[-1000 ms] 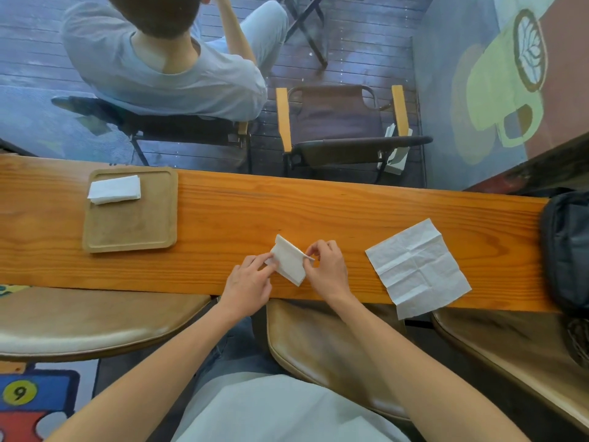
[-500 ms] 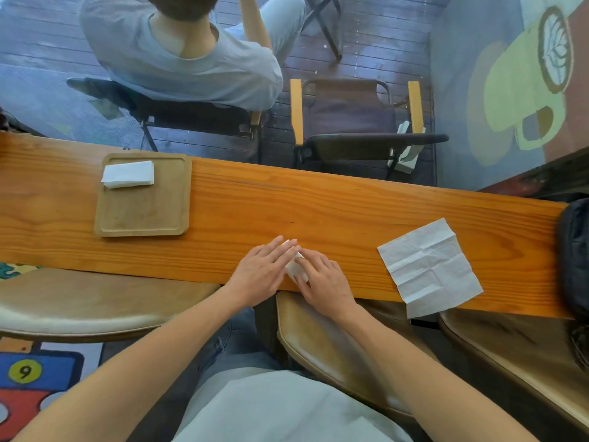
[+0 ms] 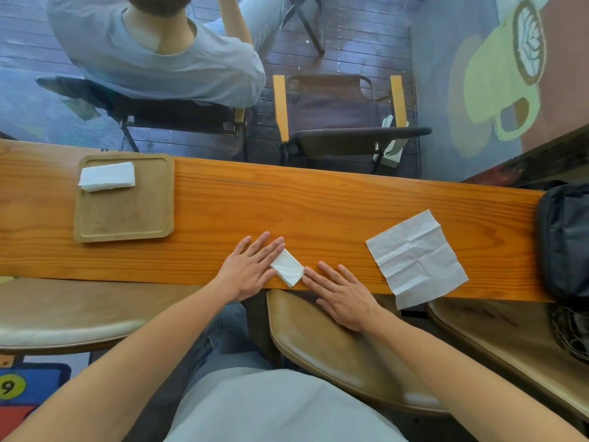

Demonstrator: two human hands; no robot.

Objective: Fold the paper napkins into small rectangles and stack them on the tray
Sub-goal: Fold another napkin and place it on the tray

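A small folded white napkin (image 3: pixel 287 267) lies flat near the front edge of the wooden counter (image 3: pixel 318 212). My left hand (image 3: pixel 248 266) lies flat, fingers spread, its fingertips on the napkin's left end. My right hand (image 3: pixel 342 293) lies flat just right of it, fingertips at the napkin's right corner. An unfolded creased napkin (image 3: pixel 416 258) lies to the right, overhanging the front edge. At the left, a brown tray (image 3: pixel 127 215) carries one folded napkin (image 3: pixel 106 176) in its far left corner.
A dark bag (image 3: pixel 564 240) sits at the counter's right end. Brown stool seats (image 3: pixel 334 346) stand below the front edge. Beyond the counter a person (image 3: pixel 153 49) sits with their back to me, beside a vacant folding chair (image 3: pixel 338 113).
A second ago both hands held the half-folded napkin raised by its edges. They then pressed it down together. Now the hands have slid apart, uncovering the flat small rectangle.
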